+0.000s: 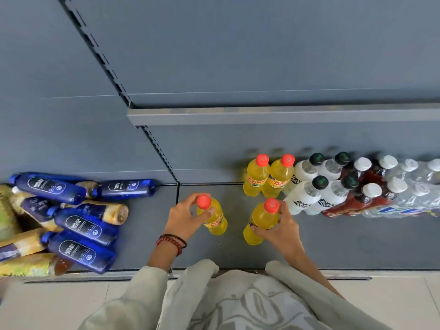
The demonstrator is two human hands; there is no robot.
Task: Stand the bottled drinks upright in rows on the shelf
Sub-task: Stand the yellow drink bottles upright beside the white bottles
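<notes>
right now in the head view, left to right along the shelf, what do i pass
heap of blue and tan bottles lying down, left hand, yellow bottle it grips, second yellow bottle, right hand gripping it, white bottles, dark red bottles, clear bottles

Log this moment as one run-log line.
left hand: holds left yellow bottle | right hand: holds right yellow bottle | both upright, in front of yellow pair on shelf | blue bottles: lying heaped

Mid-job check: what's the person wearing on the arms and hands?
Both hands are bare: no gloves. The left hand has red beaded and dark cord bracelets at its wrist, next to a pale grey-beige sleeve. The right hand wears nothing at its wrist.
</notes>
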